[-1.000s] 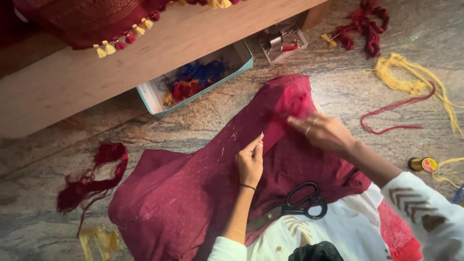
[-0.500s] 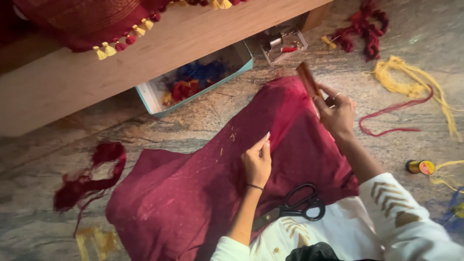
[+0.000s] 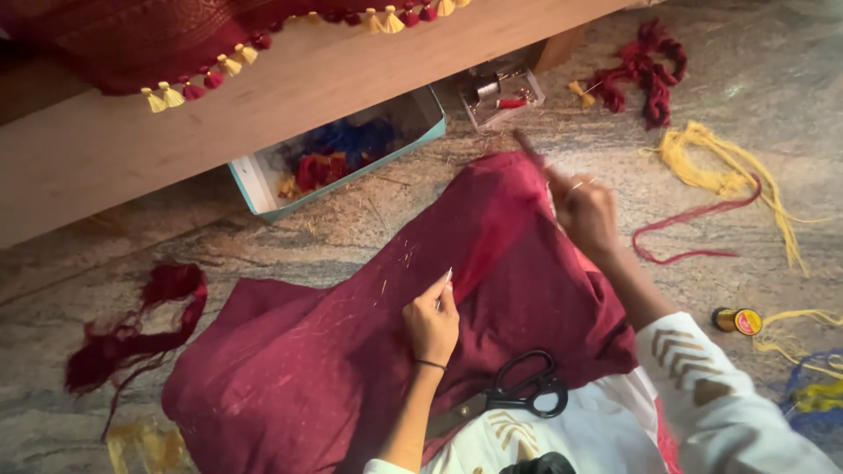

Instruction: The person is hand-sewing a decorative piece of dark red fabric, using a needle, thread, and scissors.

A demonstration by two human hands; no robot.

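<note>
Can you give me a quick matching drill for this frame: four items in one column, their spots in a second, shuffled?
Things:
1. scissors
2. thread spool
3. open box
4. yellow thread bundle

Places:
A. on the floor at the frame's right edge, below the red strand
B. on the floor, partly under the wooden bench, holding red and blue thread
C. on the person's lap, at the maroon cloth's near edge
D. on the floor at upper right, below the dark red yarn

Pairs: 1-C, 2-A, 3-B, 4-D
</note>
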